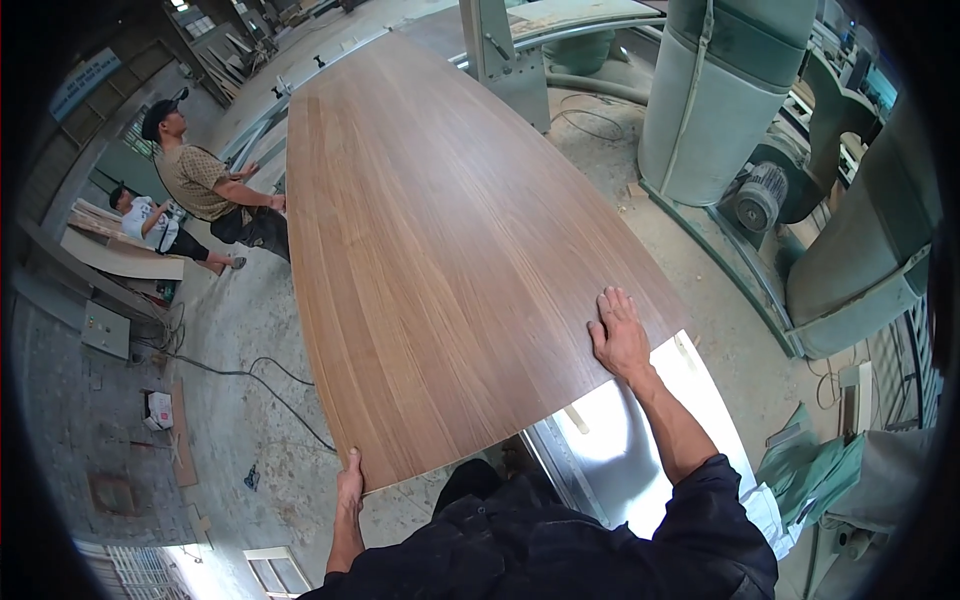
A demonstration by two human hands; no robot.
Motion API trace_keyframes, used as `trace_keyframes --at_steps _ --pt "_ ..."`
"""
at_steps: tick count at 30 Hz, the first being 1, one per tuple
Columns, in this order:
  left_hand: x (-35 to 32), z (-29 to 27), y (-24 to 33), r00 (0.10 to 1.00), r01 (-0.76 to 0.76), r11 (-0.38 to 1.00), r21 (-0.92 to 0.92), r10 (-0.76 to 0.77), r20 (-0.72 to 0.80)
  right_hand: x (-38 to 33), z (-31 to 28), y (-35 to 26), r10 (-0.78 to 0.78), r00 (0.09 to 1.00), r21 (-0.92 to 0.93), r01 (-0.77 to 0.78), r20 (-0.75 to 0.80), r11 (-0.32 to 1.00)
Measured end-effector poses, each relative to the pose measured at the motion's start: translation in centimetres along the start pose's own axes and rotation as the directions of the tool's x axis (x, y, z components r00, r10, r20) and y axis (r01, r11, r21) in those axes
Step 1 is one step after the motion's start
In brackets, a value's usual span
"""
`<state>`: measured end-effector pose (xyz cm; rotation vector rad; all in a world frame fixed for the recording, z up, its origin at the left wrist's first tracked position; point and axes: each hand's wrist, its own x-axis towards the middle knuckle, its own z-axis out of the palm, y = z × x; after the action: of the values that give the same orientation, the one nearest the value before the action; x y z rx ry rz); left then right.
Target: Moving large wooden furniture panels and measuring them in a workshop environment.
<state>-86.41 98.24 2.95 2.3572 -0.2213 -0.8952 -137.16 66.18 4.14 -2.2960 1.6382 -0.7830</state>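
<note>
L hand (350, 484): thumb on board (450, 250) edge, fingers hidden, can't tell grip. R hand (621, 338) flat atop, fingers tog.; board may tip if L hand slips.

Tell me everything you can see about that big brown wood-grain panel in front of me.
The panel is a long, flat sheet that looks like wood or laminate, brown with lighter and darker grain stripes running lengthwise. It lies face up, stretching away from you; its near right corner overlaps a shiny pale surface. Your left hand grips the near left corner, thumb on top; your right hand rests palm down near the right corner.
</note>
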Motion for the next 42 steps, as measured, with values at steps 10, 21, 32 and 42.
trace_keyframes --at_steps 10,21,32,42 --pt "-0.2 0.5 3.2 0.979 0.112 0.994 -0.018 -0.107 0.174 1.4 0.6 0.7 0.008 1.000 -0.016 -0.008 0.009 1.000" --pt "1.4 1.1 4.7 0.982 0.088 0.994 -0.071 -0.074 0.173 3.6 1.1 0.5 0.030 0.999 -0.035 -0.029 0.028 0.999" --pt "1.6 2.2 7.9 0.994 0.068 0.996 -0.061 -0.062 0.090 6.1 2.2 0.7 0.021 0.999 -0.043 -0.020 0.029 0.999" --pt "5.0 2.2 7.7 0.995 0.024 0.988 -0.156 -0.008 0.102 8.7 3.5 0.6 0.016 0.999 -0.037 -0.014 0.031 0.999"
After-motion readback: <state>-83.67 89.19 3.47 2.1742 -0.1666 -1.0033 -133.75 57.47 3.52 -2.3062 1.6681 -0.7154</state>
